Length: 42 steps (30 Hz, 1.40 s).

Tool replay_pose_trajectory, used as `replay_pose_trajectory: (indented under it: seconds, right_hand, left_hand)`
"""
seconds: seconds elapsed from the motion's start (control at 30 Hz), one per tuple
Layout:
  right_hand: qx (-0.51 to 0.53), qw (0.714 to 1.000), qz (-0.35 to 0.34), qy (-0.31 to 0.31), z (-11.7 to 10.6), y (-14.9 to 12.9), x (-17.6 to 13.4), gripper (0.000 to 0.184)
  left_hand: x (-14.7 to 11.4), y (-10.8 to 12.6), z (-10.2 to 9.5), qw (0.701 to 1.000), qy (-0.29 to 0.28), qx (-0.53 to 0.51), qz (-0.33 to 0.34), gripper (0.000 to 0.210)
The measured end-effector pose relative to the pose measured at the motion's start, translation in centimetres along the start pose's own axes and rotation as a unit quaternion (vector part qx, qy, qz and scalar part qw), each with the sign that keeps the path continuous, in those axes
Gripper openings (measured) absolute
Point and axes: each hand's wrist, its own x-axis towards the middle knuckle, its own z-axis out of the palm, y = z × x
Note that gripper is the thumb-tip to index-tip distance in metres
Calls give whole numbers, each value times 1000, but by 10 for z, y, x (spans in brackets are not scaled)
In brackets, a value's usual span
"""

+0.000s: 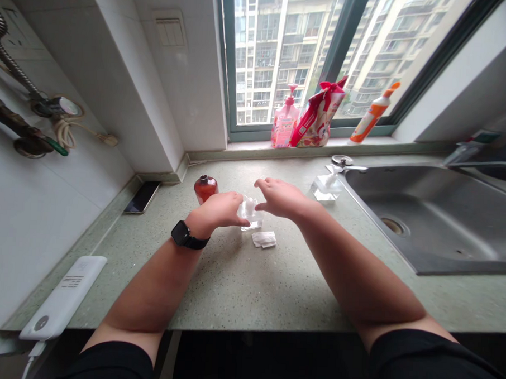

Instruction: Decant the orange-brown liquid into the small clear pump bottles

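A small clear square bottle with a whitish top stands upright on the counter between my hands. My left hand, a black watch on its wrist, is at the bottle's left side with thumb and fingers apart. The thumb overlaps the bottle's lower edge; whether it presses on it I cannot tell. My right hand hovers at the bottle's right, its fingers and thumb spread around nothing. Behind my left hand is an amber bottle with an uncapped neck. A folded white tissue lies just in front of the clear bottle.
Another clear bottle with a white pump stands beside the steel sink. A phone and a white power bank lie at left. On the sill are a pink pump bottle, a red bag and an orange-white bottle.
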Motion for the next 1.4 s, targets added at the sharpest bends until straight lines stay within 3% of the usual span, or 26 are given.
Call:
replay_pose_trajectory:
  seconds: [0.3, 0.53, 0.67, 0.83, 1.13, 1.4]
  right_hand:
    - [28, 999, -25, 24, 10, -18, 2, 66]
    - [19, 1000, 2, -9, 1, 8, 5, 67]
    - [45, 999, -10, -5, 3, 5, 4, 69]
    - [55, 998, -19, 9, 11, -9, 7, 65]
    - [16, 1000, -14, -16, -3, 15, 6, 50]
    - [31, 998, -58, 18, 7, -6, 9, 41]
  left_hand:
    - [1, 0, 2, 1000, -3, -1, -5, 47]
    - [1, -1, 2, 1000, 1, -12, -2, 44]
    - [1, 0, 2, 1000, -2, -6, -4, 46]
    - [0, 1, 1, 1000, -5, -6, -6, 45]
    - [1, 0, 2, 1000, 3, -20, 3, 41]
    - [0, 2, 0, 1000, -6, -8, -6, 43]
